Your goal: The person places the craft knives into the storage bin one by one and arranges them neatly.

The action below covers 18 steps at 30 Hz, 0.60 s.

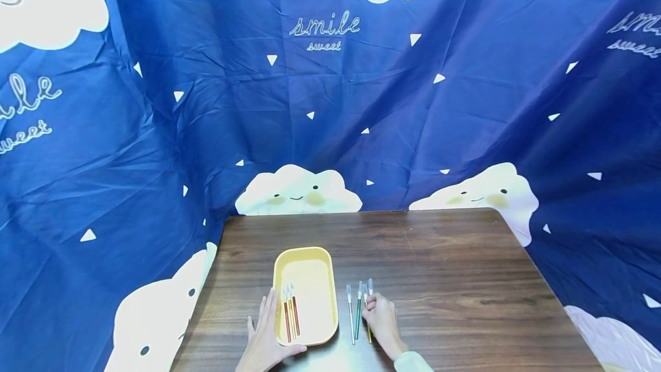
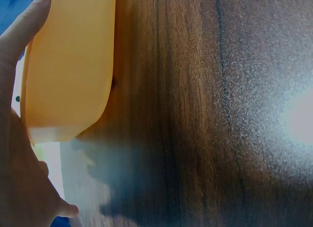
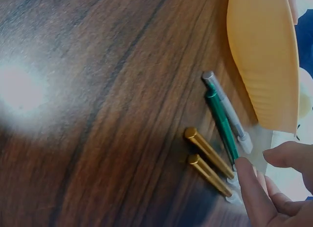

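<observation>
My left hand (image 1: 264,337) lies spread against the left and near sides of a yellow tray (image 1: 318,306), its fingers and thumb touching the walls. Inside the tray, at the left, lie slim capped craft knives: two red (image 1: 296,314) and one gold (image 1: 291,320) between them. To the right of the tray, a silver knife (image 3: 226,104), a green knife (image 3: 222,122) and two gold knives (image 3: 209,151) rest on the table. My right hand (image 1: 384,323) is over the gold ones near their clear caps. The right wrist view shows a gap between thumb and index finger.
The brown wooden table (image 1: 454,280) extends to the right and behind the tray. A blue cloth (image 1: 351,102) printed with white clouds hangs behind it and along both sides. Light glares off the tabletop near the front.
</observation>
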Each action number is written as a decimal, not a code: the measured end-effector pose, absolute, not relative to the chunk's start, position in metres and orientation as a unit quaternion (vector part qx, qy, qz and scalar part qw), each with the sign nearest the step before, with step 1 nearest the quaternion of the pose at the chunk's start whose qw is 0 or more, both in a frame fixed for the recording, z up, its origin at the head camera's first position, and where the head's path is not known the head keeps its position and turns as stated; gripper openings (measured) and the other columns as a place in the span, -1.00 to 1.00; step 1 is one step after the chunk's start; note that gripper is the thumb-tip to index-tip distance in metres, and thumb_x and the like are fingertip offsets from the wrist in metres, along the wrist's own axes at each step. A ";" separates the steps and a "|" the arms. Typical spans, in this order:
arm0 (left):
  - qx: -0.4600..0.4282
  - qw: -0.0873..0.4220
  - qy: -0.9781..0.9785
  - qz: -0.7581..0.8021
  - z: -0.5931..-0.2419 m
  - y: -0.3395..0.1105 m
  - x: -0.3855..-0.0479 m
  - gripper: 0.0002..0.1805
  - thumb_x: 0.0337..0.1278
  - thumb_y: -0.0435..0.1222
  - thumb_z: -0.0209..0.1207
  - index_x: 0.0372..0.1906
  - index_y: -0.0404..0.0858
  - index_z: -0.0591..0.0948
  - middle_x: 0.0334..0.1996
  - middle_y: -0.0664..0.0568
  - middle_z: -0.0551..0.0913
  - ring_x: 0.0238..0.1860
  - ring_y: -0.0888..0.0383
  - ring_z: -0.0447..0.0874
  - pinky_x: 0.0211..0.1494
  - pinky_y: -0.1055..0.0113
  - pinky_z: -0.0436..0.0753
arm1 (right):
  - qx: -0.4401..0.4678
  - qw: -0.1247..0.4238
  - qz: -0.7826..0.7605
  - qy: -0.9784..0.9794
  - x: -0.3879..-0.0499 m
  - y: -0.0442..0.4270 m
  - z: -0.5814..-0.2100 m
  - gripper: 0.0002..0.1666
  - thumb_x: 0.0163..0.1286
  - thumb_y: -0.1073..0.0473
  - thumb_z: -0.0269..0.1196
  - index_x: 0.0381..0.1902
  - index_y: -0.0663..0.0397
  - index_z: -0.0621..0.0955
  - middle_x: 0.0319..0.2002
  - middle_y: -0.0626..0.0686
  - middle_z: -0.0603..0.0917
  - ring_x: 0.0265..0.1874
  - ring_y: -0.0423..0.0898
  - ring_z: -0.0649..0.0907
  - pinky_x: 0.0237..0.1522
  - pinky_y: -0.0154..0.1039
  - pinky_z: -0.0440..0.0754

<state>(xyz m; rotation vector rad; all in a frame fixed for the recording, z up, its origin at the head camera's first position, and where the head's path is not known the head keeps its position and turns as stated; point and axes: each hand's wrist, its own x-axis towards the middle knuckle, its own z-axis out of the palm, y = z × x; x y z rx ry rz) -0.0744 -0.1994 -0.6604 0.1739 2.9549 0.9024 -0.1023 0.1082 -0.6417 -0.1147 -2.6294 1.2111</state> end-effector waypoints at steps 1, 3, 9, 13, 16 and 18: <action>0.057 0.023 0.954 0.293 -0.661 -0.200 -0.074 0.67 -0.41 0.51 0.50 0.73 -0.21 -0.11 0.71 -0.19 -0.09 0.64 -0.42 -0.08 0.37 -0.72 -0.09 | -0.041 0.120 0.414 -0.901 -0.102 0.109 -0.643 -0.79 0.03 0.48 0.49 -0.34 0.25 0.71 -0.52 -0.06 0.73 -0.52 -0.15 0.69 -0.31 -0.08 0.72; 0.059 0.020 0.954 0.294 -0.662 -0.200 -0.074 0.66 -0.41 0.50 0.50 0.73 -0.21 -0.10 0.71 -0.20 -0.08 0.64 -0.42 -0.07 0.36 -0.72 -0.09 | -0.047 0.118 0.412 -0.902 -0.102 0.110 -0.645 -0.78 0.04 0.48 0.48 -0.33 0.26 0.71 -0.52 -0.05 0.73 -0.51 -0.14 0.69 -0.31 -0.08 0.72; 0.060 0.013 0.955 0.290 -0.664 -0.201 -0.075 0.66 -0.42 0.52 0.49 0.73 -0.22 -0.09 0.71 -0.19 -0.08 0.64 -0.42 -0.07 0.36 -0.72 -0.07 | -0.056 0.123 0.395 -0.909 -0.101 0.116 -0.650 -0.78 0.02 0.48 0.45 -0.32 0.27 0.71 -0.52 0.04 0.76 -0.50 -0.06 0.74 -0.29 -0.02 0.72; 0.058 0.014 0.955 0.290 -0.663 -0.202 -0.074 0.66 -0.42 0.52 0.49 0.73 -0.22 -0.09 0.71 -0.19 -0.08 0.64 -0.43 -0.06 0.37 -0.71 -0.08 | -0.058 0.123 0.391 -0.910 -0.100 0.119 -0.652 -0.78 0.00 0.47 0.46 -0.34 0.27 0.70 -0.53 0.03 0.76 -0.50 -0.04 0.74 -0.30 0.01 0.70; 0.060 0.014 0.955 0.290 -0.662 -0.202 -0.074 0.66 -0.41 0.52 0.48 0.72 -0.22 -0.08 0.71 -0.19 -0.08 0.64 -0.43 -0.06 0.37 -0.71 -0.07 | -0.059 0.125 0.391 -0.910 -0.100 0.120 -0.654 -0.79 0.01 0.47 0.47 -0.35 0.28 0.70 -0.54 0.01 0.75 -0.51 -0.04 0.73 -0.33 -0.01 0.69; 0.059 0.013 0.955 0.289 -0.662 -0.201 -0.074 0.66 -0.42 0.52 0.49 0.72 -0.22 -0.08 0.71 -0.20 -0.07 0.63 -0.43 -0.05 0.36 -0.72 -0.07 | -0.060 0.128 0.391 -0.910 -0.099 0.121 -0.655 -0.79 0.00 0.47 0.47 -0.36 0.28 0.70 -0.55 -0.01 0.74 -0.52 -0.04 0.72 -0.35 -0.02 0.67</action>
